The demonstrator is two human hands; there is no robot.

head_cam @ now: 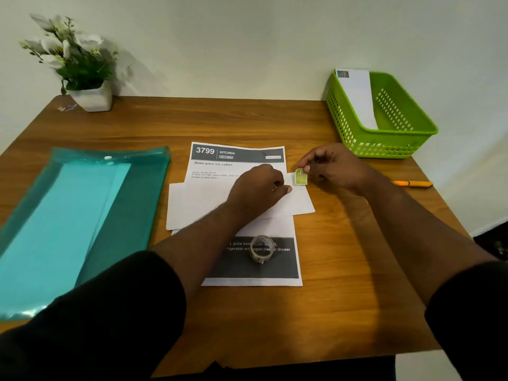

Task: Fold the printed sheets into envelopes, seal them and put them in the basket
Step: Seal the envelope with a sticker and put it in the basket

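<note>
A white folded envelope [198, 204] lies across a printed sheet [236, 163] headed "3799 KITCHEN" in the middle of the table. My left hand [258, 188] rests on the envelope with its fingers curled, pressing it down. My right hand [332, 167] pinches a small green stamp [300, 177] just above the envelope's upper right corner. A roll of clear tape [261, 248] stands on the dark lower part of the sheet. The green basket [384, 144] at the back right holds one white envelope [357, 97] leaning on its left wall.
A teal plastic folder [82, 210] with light blue paper lies at the left. A white pot of flowers [92, 99] stands at the back left corner. An orange pen [412, 183] lies near the right edge. The wooden table [343, 270] ends close to my body.
</note>
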